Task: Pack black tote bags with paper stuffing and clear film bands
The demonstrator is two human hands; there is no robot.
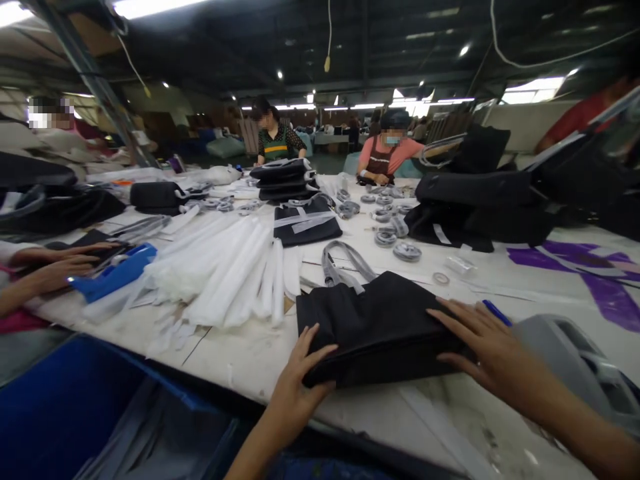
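A black fabric bag [380,327] lies on the white table, its grey strap [345,260] looped out at the back. My left hand [297,383] rests against the bag's left front corner, thumb and fingers spread. Across the bag's right end lie the outstretched fingers of my right hand [483,340]. Neither hand is closed round the fabric. A blue pen [497,313] and a grey tape dispenser [575,363] are beside my right hand.
White rolled sheets [225,267] spread left of the bag. Another person's hands [60,267] are near a blue tool [115,272] at far left. Black bags [307,223] and coiled grey straps [385,237] lie behind. Two people stand across the table [265,340]. A blue bin [65,400] sits below.
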